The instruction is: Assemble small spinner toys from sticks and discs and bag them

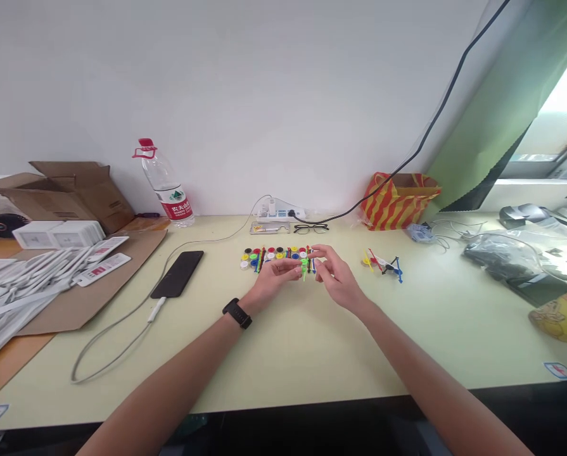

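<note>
My left hand (274, 280), with a black watch on its wrist, is closed in a pinch on a small bright green plastic piece (304, 266). My right hand (339, 284) is just to the right of that piece, thumb and index finger apart, with nothing I can make out between them. Behind and to the left of my hands lie rows of round colored discs (253, 256) in several colors. Thin colored plastic sticks (261, 258) lie among them, partly hidden by my fingers. Off to the right is a cluster of joined red, white, yellow, black and blue plastic parts (382, 265).
Eyeglasses (310, 228), a clear case (270, 228) and a power strip (283, 213) lie along the wall. On the left are a charging phone (177, 274), a water bottle (173, 196) and a cardboard box (74, 196). A striped bag (392, 206) stands at the back right.
</note>
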Demonstrator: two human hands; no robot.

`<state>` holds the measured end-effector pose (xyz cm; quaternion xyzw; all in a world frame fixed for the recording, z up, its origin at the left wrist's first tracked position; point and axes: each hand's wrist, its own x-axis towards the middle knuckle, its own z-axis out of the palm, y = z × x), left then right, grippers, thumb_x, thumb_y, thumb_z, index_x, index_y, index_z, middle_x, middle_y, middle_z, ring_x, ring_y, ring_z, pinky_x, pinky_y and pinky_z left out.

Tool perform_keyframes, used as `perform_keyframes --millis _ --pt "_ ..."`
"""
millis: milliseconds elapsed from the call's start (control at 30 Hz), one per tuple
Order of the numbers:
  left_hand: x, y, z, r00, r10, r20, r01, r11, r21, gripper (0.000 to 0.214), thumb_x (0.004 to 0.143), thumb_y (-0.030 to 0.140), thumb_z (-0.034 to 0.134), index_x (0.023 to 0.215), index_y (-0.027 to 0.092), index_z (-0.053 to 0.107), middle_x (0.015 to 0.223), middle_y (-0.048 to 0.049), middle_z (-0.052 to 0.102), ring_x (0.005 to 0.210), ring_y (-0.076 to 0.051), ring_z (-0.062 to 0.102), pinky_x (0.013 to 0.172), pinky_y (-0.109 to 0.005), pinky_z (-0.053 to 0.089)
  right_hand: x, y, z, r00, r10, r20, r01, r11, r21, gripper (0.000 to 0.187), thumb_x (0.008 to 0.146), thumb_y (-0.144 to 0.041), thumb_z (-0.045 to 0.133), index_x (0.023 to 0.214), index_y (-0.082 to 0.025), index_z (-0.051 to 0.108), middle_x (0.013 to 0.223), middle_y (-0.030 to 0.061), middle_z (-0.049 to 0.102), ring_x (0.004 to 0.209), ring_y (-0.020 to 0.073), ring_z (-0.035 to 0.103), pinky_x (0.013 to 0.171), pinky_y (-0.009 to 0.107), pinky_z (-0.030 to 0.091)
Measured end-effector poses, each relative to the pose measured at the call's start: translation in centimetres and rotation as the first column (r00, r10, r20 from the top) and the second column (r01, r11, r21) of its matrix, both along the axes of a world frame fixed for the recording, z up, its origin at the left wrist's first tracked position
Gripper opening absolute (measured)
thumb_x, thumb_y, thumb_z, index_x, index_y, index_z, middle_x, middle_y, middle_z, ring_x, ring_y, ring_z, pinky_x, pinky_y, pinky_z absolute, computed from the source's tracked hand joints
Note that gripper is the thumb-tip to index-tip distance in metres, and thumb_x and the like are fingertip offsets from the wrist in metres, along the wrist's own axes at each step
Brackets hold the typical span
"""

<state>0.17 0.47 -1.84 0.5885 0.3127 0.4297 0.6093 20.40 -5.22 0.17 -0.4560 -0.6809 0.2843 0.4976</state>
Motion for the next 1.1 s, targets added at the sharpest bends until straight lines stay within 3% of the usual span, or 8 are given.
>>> perform_keyframes --millis 200,567,600,667,733,800,967,1100 --pt "0.3 -0.7 0.1 0.999 0.031 -0.015 -0.031 1.000 -0.003 0.038 0.076 0.037 0.089 0.106 0.016 0.080 0.103 -0.0100 0.077 0.092 -0.020 0.070 0.090 -0.038 0.058 0.2 -1.0 -2.1 0.980 -0.135 -0.146 0.136 0.991 -0.003 0.036 0.103 -0.047 0.044 0.131 -0.026 0.053 0.124 0.0106 0.068 0.068 0.0170 0.060 0.071 0.037 0.054" --pt "0.1 -0.1 -0.1 0.998 0.052 -0.032 -0.052 0.999 -0.008 0.038 0.073 0.039 0.090 0.102 0.016 0.080 0.100 -0.0102 0.078 0.090 -0.021 0.071 0.090 -0.039 0.058 -0.1 -1.8 -1.5 0.972 0.035 -0.233 -0.056 0.995 -0.083 0.050 0.100 -0.048 0.052 0.146 -0.032 0.040 0.148 0.0132 0.053 0.081 0.0167 0.062 0.077 0.038 0.056" --pt "0.1 -0.2 -0.1 0.998 0.047 -0.032 -0.047 0.999 -0.005 0.038 0.072 0.039 0.091 0.102 0.016 0.081 0.100 -0.0101 0.078 0.089 -0.021 0.071 0.090 -0.039 0.058 -0.1 -1.9 -1.5 0.964 0.048 -0.261 -0.078 0.992 -0.104 0.052 0.100 -0.050 0.052 0.147 -0.032 0.038 0.139 0.0122 0.060 0.076 0.0159 0.061 0.071 0.035 0.055" --pt "0.1 -0.2 -0.1 0.999 0.044 -0.023 -0.044 0.999 0.001 0.039 0.072 0.039 0.091 0.102 0.016 0.081 0.100 -0.0101 0.078 0.089 -0.021 0.071 0.089 -0.039 0.058 0.0 -1.9 -1.4 0.933 0.044 -0.358 -0.109 0.980 -0.165 0.046 0.102 -0.056 0.044 0.140 -0.030 0.043 0.094 0.0036 0.070 0.056 0.0136 0.049 0.053 0.028 0.046" --pt "0.2 -0.3 0.0 0.998 0.056 -0.008 -0.056 0.998 0.000 0.040 0.072 0.039 0.091 0.103 0.017 0.081 0.098 -0.0099 0.078 0.089 -0.021 0.071 0.089 -0.039 0.058 0.4 -1.8 -1.2 0.884 0.011 -0.467 -0.131 0.965 -0.226 0.042 0.103 -0.060 0.036 0.125 -0.028 0.051 0.056 -0.0080 0.045 0.043 0.0117 0.027 0.042 0.024 0.026" --pt "0.2 -0.4 0.0 0.998 0.068 0.000 -0.068 0.998 -0.005 0.040 0.072 0.039 0.091 0.103 0.017 0.080 0.097 -0.0095 0.078 0.088 -0.020 0.071 0.089 -0.039 0.058 0.6 -1.6 -0.9 0.847 -0.031 -0.530 -0.121 0.961 -0.249 0.040 0.102 -0.062 0.038 0.112 -0.027 0.055 0.051 -0.0109 0.028 0.044 0.0110 0.016 0.042 0.023 0.016" --pt "0.2 -0.7 0.3 1.000 0.026 0.006 -0.026 1.000 -0.014 0.037 0.073 0.039 0.090 0.101 0.017 0.080 0.097 -0.0085 0.077 0.087 -0.019 0.071 0.088 -0.038 0.058 0.0 -1.4 -0.7 0.891 -0.048 -0.452 -0.041 0.982 -0.185 0.037 0.089 -0.053 0.070 0.109 -0.027 0.054 0.069 -0.0058 0.050 0.056 0.0116 0.039 0.049 0.024 0.032" --pt "0.2 -1.1 0.5 0.999 -0.035 0.006 0.035 0.999 -0.018 0.035 0.074 0.036 0.090 0.102 0.017 0.079 0.096 -0.0080 0.077 0.086 -0.019 0.070 0.088 -0.038 0.057 -0.8 -1.1 -1.2 0.938 0.008 -0.348 -0.061 0.988 -0.142 0.041 0.086 -0.050 0.073 0.111 -0.027 0.051 0.091 0.0002 0.062 0.068 0.0146 0.052 0.058 0.028 0.045"
